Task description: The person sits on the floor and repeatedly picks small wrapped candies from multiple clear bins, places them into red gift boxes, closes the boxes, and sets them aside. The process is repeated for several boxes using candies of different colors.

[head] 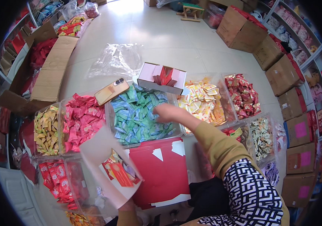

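Observation:
My right hand [166, 113] reaches down among the blue and green sachets [137, 125] in a clear plastic bin. Its fingertips are against the sachets, and whether they pinch one is hidden. My left hand [127, 206], mostly covered by the box, grips a pale, open-topped paper box [94, 149], tilted and slightly blurred. Inside the box lie several mixed packets, a red one [121, 173] among them. A stack of flat red cardboard sheets [163, 172] lies right of the box. Pink sachets [84, 121] fill the bin to the left, yellow and white ones [202, 101] the bin to the right.
A phone [111, 91] rests across the bin edges. Behind them stands a white box [161, 76] holding red cards. More bins hold gold sachets [46, 131], dark red packets [241, 96] and red packets [58, 180]. Cardboard cartons [284, 75] line the right; clear plastic [115, 60] lies on the floor.

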`<state>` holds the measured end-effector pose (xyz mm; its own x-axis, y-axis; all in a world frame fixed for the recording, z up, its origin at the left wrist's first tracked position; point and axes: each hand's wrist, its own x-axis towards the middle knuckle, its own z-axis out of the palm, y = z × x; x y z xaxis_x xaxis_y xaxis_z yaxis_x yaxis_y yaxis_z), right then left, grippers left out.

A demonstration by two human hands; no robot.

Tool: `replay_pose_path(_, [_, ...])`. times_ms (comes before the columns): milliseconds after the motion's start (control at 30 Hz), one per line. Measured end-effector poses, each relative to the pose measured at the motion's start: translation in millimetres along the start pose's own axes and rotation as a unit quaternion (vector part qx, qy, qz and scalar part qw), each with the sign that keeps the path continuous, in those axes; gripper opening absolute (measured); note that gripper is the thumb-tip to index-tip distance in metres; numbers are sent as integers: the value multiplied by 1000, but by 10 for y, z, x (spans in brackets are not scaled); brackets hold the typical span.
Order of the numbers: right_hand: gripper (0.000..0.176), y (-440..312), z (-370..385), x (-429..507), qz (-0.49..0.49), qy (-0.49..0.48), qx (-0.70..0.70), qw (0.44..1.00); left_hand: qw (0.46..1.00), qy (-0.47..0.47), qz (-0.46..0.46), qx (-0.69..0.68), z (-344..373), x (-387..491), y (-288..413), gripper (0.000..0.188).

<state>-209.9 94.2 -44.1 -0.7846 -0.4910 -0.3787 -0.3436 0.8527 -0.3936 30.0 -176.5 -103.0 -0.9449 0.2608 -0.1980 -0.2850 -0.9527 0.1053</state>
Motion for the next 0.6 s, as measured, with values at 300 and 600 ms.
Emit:
replay_pose_path(300, [10, 363, 624, 85, 27, 66, -142, 987, 993, -32, -100, -58, 459, 14, -19, 77])
replay_pose_path(600, [15, -490, -1007, -748, -15, 176, 371, 912, 973, 119, 176, 90, 421, -38, 98, 64])
